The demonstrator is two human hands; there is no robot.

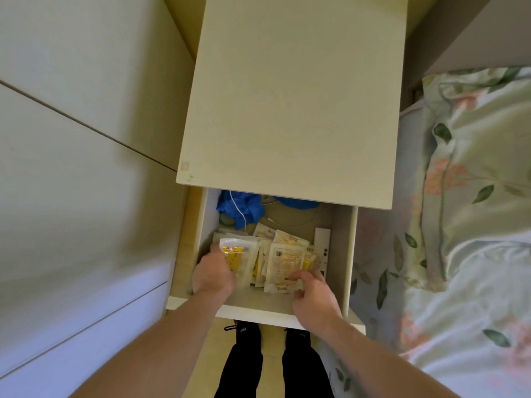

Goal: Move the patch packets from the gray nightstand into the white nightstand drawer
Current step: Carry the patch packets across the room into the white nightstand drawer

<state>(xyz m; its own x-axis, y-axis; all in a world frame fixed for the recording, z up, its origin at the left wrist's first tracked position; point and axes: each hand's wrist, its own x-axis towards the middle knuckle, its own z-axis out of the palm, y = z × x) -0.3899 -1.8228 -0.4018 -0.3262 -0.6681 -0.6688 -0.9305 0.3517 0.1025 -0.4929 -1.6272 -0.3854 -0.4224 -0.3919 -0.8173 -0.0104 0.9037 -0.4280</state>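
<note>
Patch packets (283, 261) lay heaped in the open white nightstand drawer (343, 254). I saw my left hand (211, 272) curled on the yellow-fronted packet (237, 255); my right hand (313, 294) pinched the heap's near edge. Blue cloth (240, 208) and a white cable (240, 209) sat at the drawer's back.

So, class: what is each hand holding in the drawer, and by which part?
Left hand grips the yellow packet at its left edge; right hand pinches a pale packet by its bottom corner.

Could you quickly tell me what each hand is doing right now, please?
Left hand: grips a yellow patch packet in the drawer.
Right hand: pinches a pale packet.
</note>
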